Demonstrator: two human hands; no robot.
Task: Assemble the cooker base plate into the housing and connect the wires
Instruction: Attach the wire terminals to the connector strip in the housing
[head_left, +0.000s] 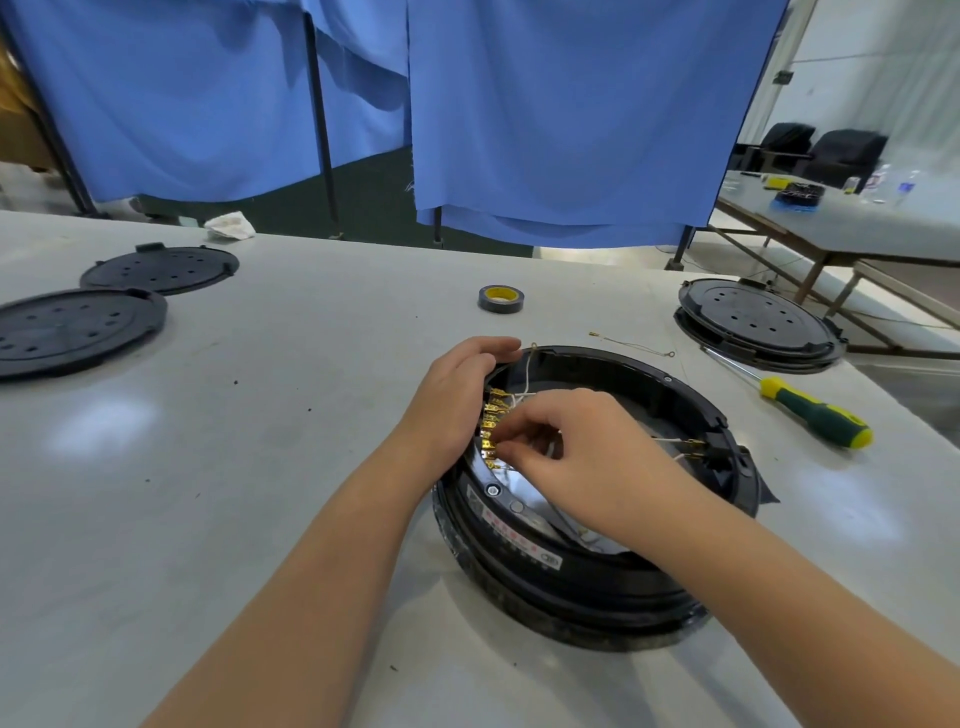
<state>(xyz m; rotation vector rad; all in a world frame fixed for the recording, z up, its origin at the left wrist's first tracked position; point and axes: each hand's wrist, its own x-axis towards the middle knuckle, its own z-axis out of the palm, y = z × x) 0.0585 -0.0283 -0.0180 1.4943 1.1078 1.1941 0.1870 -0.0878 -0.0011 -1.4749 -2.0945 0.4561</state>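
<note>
A round black cooker housing sits upside down on the table in front of me, with a silvery plate partly visible inside. A row of brass terminals runs along its inner left wall, with white wires crossing above them. My left hand grips the housing's left rim, fingers curled over the edge. My right hand reaches inside and pinches a wire end at the terminals. More white wires with brass ends lie at the housing's right side.
Two black perforated base plates lie at the far left, another housing with a plate at the far right. A roll of tape, a loose wire and a green-yellow screwdriver lie behind and to the right.
</note>
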